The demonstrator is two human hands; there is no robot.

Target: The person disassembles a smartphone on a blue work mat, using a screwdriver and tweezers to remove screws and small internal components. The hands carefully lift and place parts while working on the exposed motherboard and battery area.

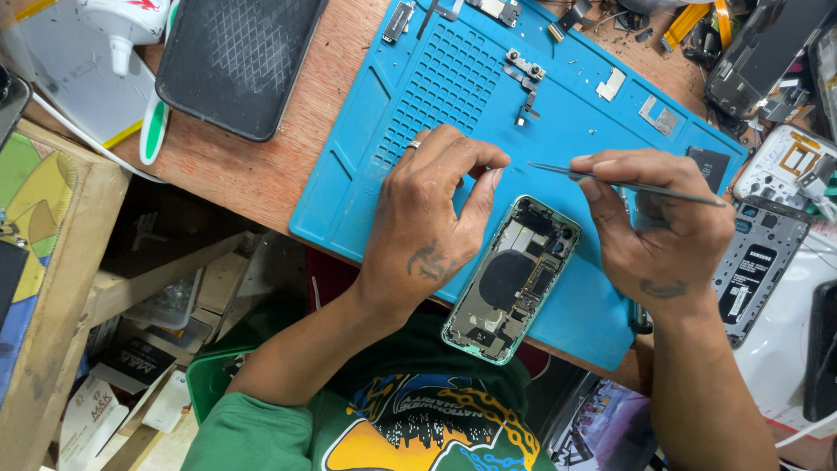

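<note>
Opened phone (513, 279): one handset with a pale green frame, back cover off, lying tilted on the near edge of your blue mat (558, 122), its lower end hanging past the mat's rim toward your lap.
Phone insides: a round dark coil pad in the middle, grey metal shields around it, a dark camera block in the upper corner; all flat and matte.
Left hand (432, 214): yours, one ring on a finger, resting on the mat just beside the phone's upper left corner.
Left grip: thumb and forefinger pinched narrow, tips close; you cannot tell whether anything tiny sits between them.
Right hand (658, 222): yours, on the mat just right of the phone.
Right grip: closed around one thin metal tool (623, 181), a slim grey rod tapering to a fine tip that points left, toward your left fingertips, above the phone's top edge.
Mat: one soft-looking blue sheet with moulded trays and a grid of small holes; several small metal brackets and flex parts scattered near its far edge.
Surface (261, 166): worn brown wood under the mat.
Dark case (235, 57): one black, textured, rounded rectangle, left of the mat.
Second phone chassis (757, 266): one, grey, opened, right of your right hand.
</note>
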